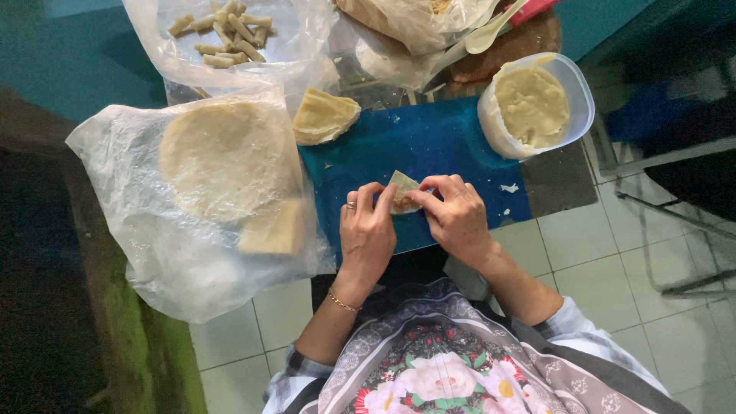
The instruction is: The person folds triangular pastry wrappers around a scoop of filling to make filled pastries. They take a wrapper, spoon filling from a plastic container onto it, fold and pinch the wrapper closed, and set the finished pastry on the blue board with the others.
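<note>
- While both hands meet over it, the small pale triangular pastry wrapper [403,184] lies on the blue plastic mat [460,146], with a brownish filling showing at its lower edge between the fingers.
- The left hand [366,230], with a ring and a thin gold bracelet at the wrist, pinches the wrapper's left edge with curled fingertips.
- The right hand [456,215] pinches the right edge, fingers bent inward so that the two sets of fingertips almost touch.
- By my judgement the step in hand is folding the wrapper round the filling; the next move would call for tucking the loose corner in tightly so that no filling slips out.
- Just beyond the wrapper, at the mat's far left corner, sits a stack of cut pale wedge-shaped wrappers [325,115].
- To the right stands a round clear plastic tub of creamy yellow paste [534,103], touching the mat's edge.
- To the left, a crumpled clear plastic bag [115,199] carries a pile of round flat pale pastry sheets [226,157] and a cut piece near its lower side.
- Farther off, another clear bag holds a heap of finished pale rolled sticks [226,34].
- A pale green plastic spoon [491,34] rests near the top.
</note>
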Demonstrator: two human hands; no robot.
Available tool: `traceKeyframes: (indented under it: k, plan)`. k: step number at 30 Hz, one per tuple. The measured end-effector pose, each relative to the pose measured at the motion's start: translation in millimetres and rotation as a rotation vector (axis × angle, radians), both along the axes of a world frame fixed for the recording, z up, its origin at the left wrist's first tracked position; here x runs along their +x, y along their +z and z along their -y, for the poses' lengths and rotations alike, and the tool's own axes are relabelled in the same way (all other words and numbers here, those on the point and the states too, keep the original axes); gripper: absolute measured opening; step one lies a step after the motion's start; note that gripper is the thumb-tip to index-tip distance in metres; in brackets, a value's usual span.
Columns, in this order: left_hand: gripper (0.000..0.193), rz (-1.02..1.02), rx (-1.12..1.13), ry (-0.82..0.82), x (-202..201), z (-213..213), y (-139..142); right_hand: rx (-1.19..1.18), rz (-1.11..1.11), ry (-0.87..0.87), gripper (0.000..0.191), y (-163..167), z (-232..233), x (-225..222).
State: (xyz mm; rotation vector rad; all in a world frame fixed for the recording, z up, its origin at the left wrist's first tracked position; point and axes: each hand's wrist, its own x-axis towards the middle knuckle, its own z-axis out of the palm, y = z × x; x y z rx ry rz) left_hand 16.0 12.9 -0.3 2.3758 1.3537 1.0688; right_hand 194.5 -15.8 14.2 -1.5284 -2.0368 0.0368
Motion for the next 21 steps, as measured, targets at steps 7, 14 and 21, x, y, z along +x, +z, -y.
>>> traceKeyframes:
  k: [7, 14, 21]
  plan:
    - [0.031, -0.068, 0.004, 0.016, -7, 7, -1, 0.025, -0.019, -0.02, 0.025, 4, -2, 3]
    - [0.022, 0.026, -0.071, 0.134, -9, 12, 3, -0.04, -0.04, -0.181, 0.016, 7, 6, 6]
    - [0.012, -0.047, -0.122, 0.138, -4, 6, 7, -0.107, -0.142, -0.17, 0.015, 10, 1, 1]
